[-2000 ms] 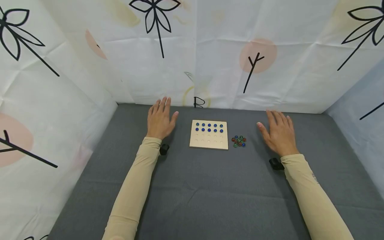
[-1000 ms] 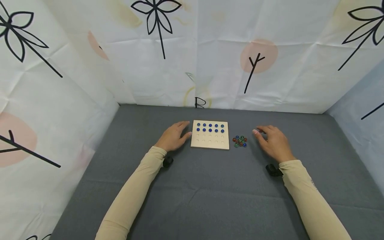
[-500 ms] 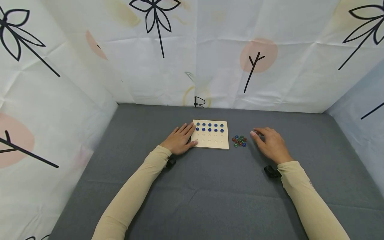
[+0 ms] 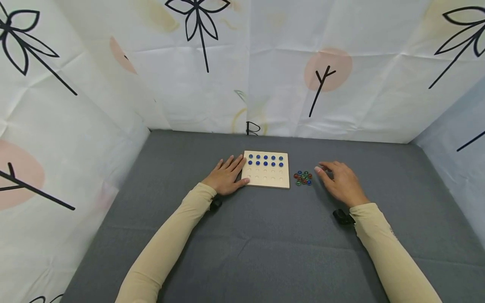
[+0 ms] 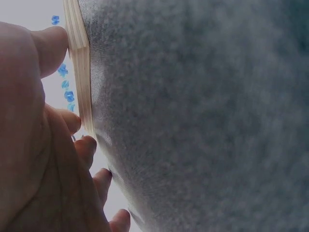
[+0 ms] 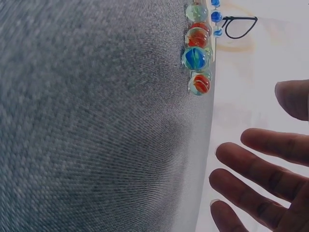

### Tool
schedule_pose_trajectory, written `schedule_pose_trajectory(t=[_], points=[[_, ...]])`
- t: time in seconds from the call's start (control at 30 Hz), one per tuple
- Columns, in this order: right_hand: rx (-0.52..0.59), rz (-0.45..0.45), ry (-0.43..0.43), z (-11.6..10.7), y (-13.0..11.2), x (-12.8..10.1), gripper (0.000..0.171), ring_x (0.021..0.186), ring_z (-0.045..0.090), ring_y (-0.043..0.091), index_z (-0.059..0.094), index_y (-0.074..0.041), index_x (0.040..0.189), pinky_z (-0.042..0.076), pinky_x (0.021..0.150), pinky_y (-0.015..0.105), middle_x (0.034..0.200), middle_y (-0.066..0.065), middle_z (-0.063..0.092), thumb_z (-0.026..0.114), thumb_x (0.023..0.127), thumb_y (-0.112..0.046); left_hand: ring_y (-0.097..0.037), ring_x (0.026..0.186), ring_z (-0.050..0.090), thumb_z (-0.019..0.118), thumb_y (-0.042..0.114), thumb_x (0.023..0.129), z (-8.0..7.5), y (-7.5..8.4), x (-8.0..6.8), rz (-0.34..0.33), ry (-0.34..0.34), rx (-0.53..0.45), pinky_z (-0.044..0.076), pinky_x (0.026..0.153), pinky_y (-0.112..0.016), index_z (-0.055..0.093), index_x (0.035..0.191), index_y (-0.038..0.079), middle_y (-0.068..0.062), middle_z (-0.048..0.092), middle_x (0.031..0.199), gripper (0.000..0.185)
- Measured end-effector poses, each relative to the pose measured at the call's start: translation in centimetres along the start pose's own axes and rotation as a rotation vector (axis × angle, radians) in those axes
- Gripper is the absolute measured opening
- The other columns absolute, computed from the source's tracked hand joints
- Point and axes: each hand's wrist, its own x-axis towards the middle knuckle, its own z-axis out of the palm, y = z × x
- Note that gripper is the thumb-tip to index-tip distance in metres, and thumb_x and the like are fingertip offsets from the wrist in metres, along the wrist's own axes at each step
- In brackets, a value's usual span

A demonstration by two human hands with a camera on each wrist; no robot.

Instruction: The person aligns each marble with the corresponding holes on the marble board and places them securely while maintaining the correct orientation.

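Note:
A pale wooden board (image 4: pixel 266 174) with rows of round holes lies on the grey cloth; blue marbles (image 4: pixel 265 160) fill its two far rows. My left hand (image 4: pixel 226 176) rests flat against the board's left edge, thumb at the near corner and fingers straight. In the left wrist view the thumb (image 5: pixel 50 46) touches the board's edge (image 5: pixel 79 72). A small heap of red, green and blue marbles (image 4: pixel 302 178) lies right of the board. My right hand (image 4: pixel 339 179) hovers just right of the heap, fingers spread and holding nothing. The right wrist view shows the marbles (image 6: pixel 197 53) ahead of its fingers (image 6: pixel 256 166).
The grey cloth surface (image 4: pixel 265 235) is closed in by white patterned sheets at the back (image 4: pixel 265 67), left and right. A black wrist camera sits on each forearm (image 4: pixel 342 216).
Both hands left the far part of the cloth and came inward. The left one settled against the board's left edge; the right one moved close to the marble heap.

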Motion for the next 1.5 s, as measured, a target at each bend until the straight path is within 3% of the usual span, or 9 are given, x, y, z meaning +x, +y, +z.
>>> schedule_pose_trajectory(t=[0.27,0.53,0.7,0.83,0.97,1.13,1.5], points=[[-0.013,-0.008,-0.035,0.4,-0.1,-0.1,0.043,0.102,0.060,0.043,0.063,0.004,0.132,0.047,0.084,0.062,0.113,0.024,0.066,0.058,0.106,-0.030,-0.030,0.156,-0.001,0.033,0.061,0.106,-0.5,0.3,-0.4,-0.014,0.002,0.006,0.000,0.124,-0.054,0.003,0.165,0.017,-0.004,0.002,0.171,0.080],[0.002,-0.032,-0.039,0.5,-0.1,-0.3,0.041,0.107,0.059,0.045,0.064,0.004,0.132,0.046,0.088,0.064,0.117,0.025,0.066,0.060,0.105,-0.027,-0.027,0.156,-0.005,0.032,0.063,0.105,0.0,-0.2,0.0,-0.037,-0.016,-0.001,-0.004,0.124,-0.052,0.001,0.165,0.022,-0.001,0.000,0.171,0.079],[0.020,-0.063,-0.025,0.4,0.0,-0.6,0.037,0.107,0.060,0.044,0.067,0.001,0.129,0.047,0.087,0.063,0.116,0.024,0.067,0.068,0.100,-0.022,-0.027,0.156,-0.005,0.031,0.064,0.105,-0.5,0.1,-0.2,-0.032,-0.031,0.001,-0.004,0.124,-0.052,0.000,0.165,0.021,-0.002,-0.001,0.170,0.079],[0.074,-0.071,-0.008,0.4,0.3,-0.8,0.035,0.098,0.064,0.039,0.071,-0.001,0.125,0.052,0.080,0.058,0.112,0.020,0.069,0.076,0.094,-0.017,-0.028,0.156,-0.004,0.031,0.063,0.105,-0.7,0.2,-0.5,-0.031,-0.035,0.005,-0.003,0.124,-0.053,0.000,0.165,0.021,-0.002,0.000,0.170,0.080],[0.121,-0.056,-0.010,0.4,0.7,-0.8,0.033,0.085,0.065,0.029,0.075,-0.003,0.121,0.054,0.071,0.044,0.107,0.016,0.071,0.079,0.091,-0.015,-0.028,0.156,-0.005,0.031,0.064,0.105,-0.7,0.2,-0.4,-0.034,-0.040,0.001,-0.003,0.124,-0.053,0.000,0.165,0.021,-0.002,-0.001,0.170,0.080],[0.191,-0.011,-0.061,0.2,1.0,-0.8,0.029,0.073,0.062,0.018,0.079,-0.004,0.113,0.050,0.060,0.028,0.095,0.009,0.071,0.083,0.087,-0.016,-0.028,0.156,-0.005,0.032,0.064,0.105,-0.8,0.2,-0.4,-0.033,-0.043,-0.001,-0.003,0.124,-0.053,0.000,0.165,0.021,-0.002,0.000,0.170,0.080],[0.230,0.034,-0.127,0.2,1.4,-0.7,0.022,0.068,0.058,0.015,0.081,-0.004,0.104,0.047,0.056,0.026,0.084,0.005,0.069,0.085,0.085,-0.014,-0.027,0.156,-0.004,0.033,0.064,0.105,-0.9,0.3,-0.6,-0.034,-0.039,0.003,-0.003,0.124,-0.052,0.002,0.165,0.021,-0.002,0.001,0.171,0.081]])
